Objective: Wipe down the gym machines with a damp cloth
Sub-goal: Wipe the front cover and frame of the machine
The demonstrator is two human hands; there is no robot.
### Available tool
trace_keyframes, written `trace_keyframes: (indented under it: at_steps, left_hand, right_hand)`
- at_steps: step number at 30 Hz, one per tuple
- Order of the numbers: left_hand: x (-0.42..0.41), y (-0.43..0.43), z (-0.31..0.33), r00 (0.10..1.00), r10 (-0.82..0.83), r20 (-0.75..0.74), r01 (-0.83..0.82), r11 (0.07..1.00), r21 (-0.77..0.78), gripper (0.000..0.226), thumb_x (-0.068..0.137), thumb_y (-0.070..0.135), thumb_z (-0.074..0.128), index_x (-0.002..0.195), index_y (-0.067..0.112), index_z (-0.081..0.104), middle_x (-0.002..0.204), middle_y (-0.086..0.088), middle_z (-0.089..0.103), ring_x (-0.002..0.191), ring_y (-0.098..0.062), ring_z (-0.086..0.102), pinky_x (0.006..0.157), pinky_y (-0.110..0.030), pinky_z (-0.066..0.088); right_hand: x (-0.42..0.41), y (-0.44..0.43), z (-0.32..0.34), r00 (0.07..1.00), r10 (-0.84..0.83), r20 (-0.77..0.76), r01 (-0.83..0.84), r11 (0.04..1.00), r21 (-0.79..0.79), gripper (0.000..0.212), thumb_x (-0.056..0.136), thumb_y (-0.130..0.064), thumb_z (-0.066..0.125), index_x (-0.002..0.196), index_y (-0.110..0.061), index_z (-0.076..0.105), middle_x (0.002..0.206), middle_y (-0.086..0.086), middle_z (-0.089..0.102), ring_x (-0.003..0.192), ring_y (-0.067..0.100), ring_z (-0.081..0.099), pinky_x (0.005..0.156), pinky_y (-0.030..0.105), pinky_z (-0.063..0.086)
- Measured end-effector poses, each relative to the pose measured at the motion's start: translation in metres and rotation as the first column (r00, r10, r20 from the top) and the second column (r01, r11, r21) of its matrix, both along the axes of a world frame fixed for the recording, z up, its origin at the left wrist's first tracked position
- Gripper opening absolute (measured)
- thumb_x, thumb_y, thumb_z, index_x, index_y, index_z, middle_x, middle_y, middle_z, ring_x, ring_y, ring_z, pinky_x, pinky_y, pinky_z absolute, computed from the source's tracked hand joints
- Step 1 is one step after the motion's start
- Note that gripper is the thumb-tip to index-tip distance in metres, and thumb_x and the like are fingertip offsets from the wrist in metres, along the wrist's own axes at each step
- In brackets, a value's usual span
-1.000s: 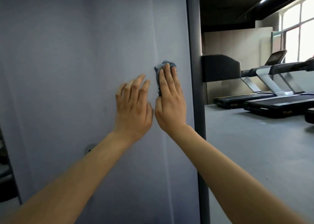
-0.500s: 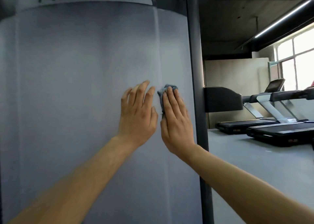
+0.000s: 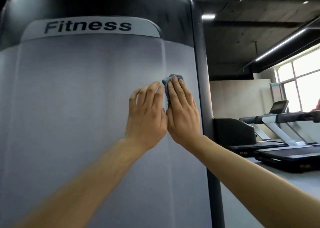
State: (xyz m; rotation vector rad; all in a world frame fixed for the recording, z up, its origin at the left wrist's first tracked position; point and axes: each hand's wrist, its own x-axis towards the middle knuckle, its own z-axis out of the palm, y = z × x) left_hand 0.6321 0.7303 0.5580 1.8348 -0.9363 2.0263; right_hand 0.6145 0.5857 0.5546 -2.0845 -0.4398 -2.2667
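A tall gym machine fills the left of the head view, with a pale grey shroud panel (image 3: 78, 106) under a dark cap and a band reading "Fitness" (image 3: 88, 26). My right hand (image 3: 181, 113) lies flat on the panel near its right edge and presses a small blue-grey cloth (image 3: 170, 80) against it. Only the cloth's top and left edge show past my fingers. My left hand (image 3: 147, 115) rests flat on the panel right beside it, fingers slightly spread, holding nothing. The two hands touch along their inner edges.
A dark upright post (image 3: 202, 89) runs down the machine's right edge. Beyond it stand a black pad (image 3: 233, 130) and two treadmills (image 3: 285, 149) on grey floor (image 3: 259, 193), under windows (image 3: 304, 82) at the far right.
The view has tilted up, bringing the "Fitness" band and dark cap into sight. Both hands have slid up the panel and drawn together until they touch.
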Motion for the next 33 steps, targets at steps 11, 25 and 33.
trace_keyframes:
  at_steps: [11,25,33]
  left_hand:
    - [0.003,0.005,0.042,0.999,0.007,0.042,-0.008,0.999,0.037,0.054,0.090,0.013,0.048,0.144,0.008,0.053,0.142,-0.009,0.055,0.121,-0.031,0.052,0.100,-0.045,0.040]
    - [-0.002,0.000,0.038,0.999,0.002,0.042,-0.003,1.000,0.020,0.056,0.092,0.016,0.036,0.144,0.008,0.055,0.138,-0.010,0.059,0.119,-0.033,0.054,0.102,-0.046,0.042]
    - [-0.006,-0.004,0.044,0.999,0.034,0.033,-0.034,0.999,0.006,0.054,0.093,0.018,0.038,0.141,0.008,0.058,0.135,-0.010,0.061,0.118,-0.032,0.056,0.100,-0.045,0.044]
  right_hand:
    - [0.006,-0.001,0.058,1.000,0.026,0.010,-0.026,0.999,0.029,0.060,0.107,-0.022,0.034,0.165,-0.007,0.031,0.174,0.009,0.026,0.163,0.022,0.016,0.130,0.047,0.025]
    - [0.008,0.007,0.043,0.998,0.035,0.049,-0.038,0.996,0.077,0.061,0.107,-0.026,0.026,0.165,-0.009,0.034,0.173,0.007,0.029,0.163,0.018,0.017,0.131,0.043,0.025]
    - [0.014,0.002,0.046,0.998,-0.027,0.055,0.026,1.000,0.016,0.057,0.112,-0.022,0.039,0.165,-0.006,0.030,0.174,0.011,0.025,0.164,0.023,0.014,0.131,0.046,0.022]
